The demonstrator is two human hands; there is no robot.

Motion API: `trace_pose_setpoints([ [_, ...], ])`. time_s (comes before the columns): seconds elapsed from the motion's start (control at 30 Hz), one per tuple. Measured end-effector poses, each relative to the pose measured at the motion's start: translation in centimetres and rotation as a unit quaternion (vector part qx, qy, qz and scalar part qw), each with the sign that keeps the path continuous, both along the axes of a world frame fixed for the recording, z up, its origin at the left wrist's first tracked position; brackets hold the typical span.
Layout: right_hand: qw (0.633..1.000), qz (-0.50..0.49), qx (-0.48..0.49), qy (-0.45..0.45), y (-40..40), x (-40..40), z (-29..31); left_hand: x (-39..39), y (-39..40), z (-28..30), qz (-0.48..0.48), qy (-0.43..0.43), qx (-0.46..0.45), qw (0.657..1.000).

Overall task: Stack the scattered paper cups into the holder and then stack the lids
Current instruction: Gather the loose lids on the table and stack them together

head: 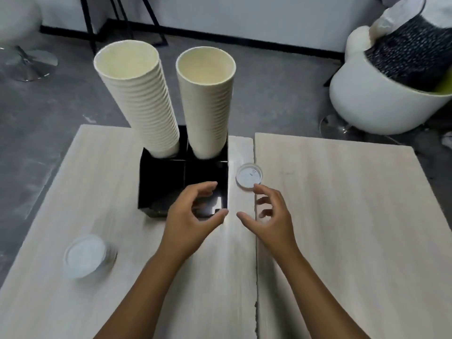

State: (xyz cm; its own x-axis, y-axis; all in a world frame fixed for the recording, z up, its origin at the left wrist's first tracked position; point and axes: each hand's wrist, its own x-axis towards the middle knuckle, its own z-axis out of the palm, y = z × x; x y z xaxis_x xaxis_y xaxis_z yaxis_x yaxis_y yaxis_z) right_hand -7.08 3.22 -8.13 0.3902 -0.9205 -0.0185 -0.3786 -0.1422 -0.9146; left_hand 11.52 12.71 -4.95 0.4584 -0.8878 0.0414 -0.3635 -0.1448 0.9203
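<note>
Two tall stacks of cream paper cups stand in a black holder [161, 184]: the left stack [141, 99] leans left, the right stack [208, 104] stands nearly upright. One white lid [249, 176] lies flat on the table just right of the holder. A blurred pile of white lids [86, 255] sits near the table's left edge. My left hand [193, 221] hovers over the holder's front right compartment, fingers loosely curved, holding nothing. My right hand [269, 216] hovers just below the single lid, fingers spread and relaxed, empty.
Two pale wooden table tops [342, 216] meet at a seam running down the middle. A white tub chair [381, 104] with a dark cushion stands at the back right. A chrome chair base [31, 62] and black metal legs [90, 23] lie behind on the grey floor.
</note>
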Motion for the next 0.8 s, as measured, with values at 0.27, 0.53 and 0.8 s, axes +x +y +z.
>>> trace_pose_setpoints([
  [0.27, 0.986, 0.004, -0.040, 0.162, -10.0, -0.2, -7.4, -3.2, -7.2, -0.9, 0.004, -0.035, 0.012, 0.999],
  [0.53, 0.963, 0.055, -0.060, 0.257, -12.9, 2.2, -9.9, -3.1, -8.7, -1.4, 0.032, -0.046, 0.022, 0.998],
  [0.8, 0.995, 0.022, -0.057, 0.079, -11.2, 0.3, -5.9, -2.6, -7.6, -0.6, 0.030, 0.000, 0.021, 0.999],
])
